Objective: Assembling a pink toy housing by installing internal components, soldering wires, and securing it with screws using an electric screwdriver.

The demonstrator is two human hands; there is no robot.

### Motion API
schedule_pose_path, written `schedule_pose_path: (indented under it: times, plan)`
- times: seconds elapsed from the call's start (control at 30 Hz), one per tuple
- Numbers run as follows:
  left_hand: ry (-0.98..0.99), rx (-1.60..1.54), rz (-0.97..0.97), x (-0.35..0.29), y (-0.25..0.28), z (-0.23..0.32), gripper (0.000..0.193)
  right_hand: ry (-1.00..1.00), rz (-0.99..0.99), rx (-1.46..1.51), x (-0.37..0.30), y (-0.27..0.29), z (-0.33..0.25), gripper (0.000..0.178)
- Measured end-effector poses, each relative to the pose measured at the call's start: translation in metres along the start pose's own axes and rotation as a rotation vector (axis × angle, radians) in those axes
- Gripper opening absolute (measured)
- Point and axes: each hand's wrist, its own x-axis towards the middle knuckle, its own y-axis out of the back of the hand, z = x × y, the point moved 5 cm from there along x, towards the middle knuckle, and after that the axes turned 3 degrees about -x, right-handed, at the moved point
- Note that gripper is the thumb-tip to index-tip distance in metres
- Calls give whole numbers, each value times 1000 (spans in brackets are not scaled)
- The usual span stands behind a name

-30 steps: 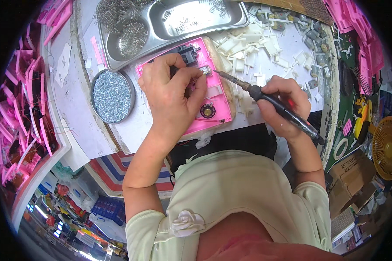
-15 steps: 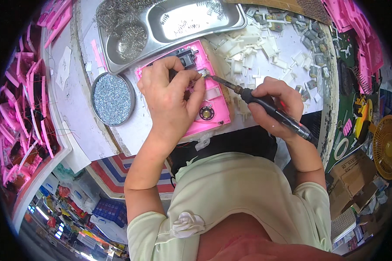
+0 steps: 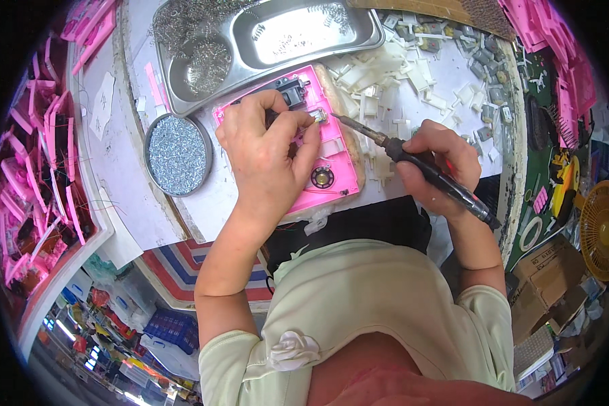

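My left hand [image 3: 267, 139] rests over a pink plastic housing [image 3: 348, 179], its thumb and forefinger pinched together beside a small whitish metal part [image 3: 319, 116]. What the fingertips hold is hidden. Fixed in the housing are a black mechanism [image 3: 293, 93] and a small round speaker [image 3: 322, 177]. To the right, my right hand [image 3: 446, 166] is closed around the black handle of a soldering iron [image 3: 426, 169]. The thin tip points left, just short of the metal part and apart from it.
A steel tray [image 3: 237, 61] with springs stands behind the housing. On the left is a round dish [image 3: 147, 155] of tiny silvery pieces. White plastic parts [image 3: 423, 74] and grey ones [image 3: 497, 95] lie at the right. Pink shells [image 3: 47, 135] are heaped far left.
The soldering iron's tip has drawn back to the right, away from the metal part, as my right hand shifted slightly right. My left hand stays nearly in place.
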Motion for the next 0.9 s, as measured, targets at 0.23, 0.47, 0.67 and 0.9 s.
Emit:
schedule_pose_path:
  times: [0.23, 0.47, 0.67, 0.9]
  plan:
    - [13, 15, -17, 1, 1, 1, 11, -16, -11, 19, 4, 2, 0, 30]
    - [34, 81, -34, 8, -5, 7, 9, 1, -14, -10, 5, -5, 4, 30]
    - [27, 109, -27, 9, -6, 9, 11, -27, -16, -11, 5, -9, 6, 30]
    - [12, 123, -44, 11, -6, 11, 11, 30, 5, 6, 4, -16, 6, 28]
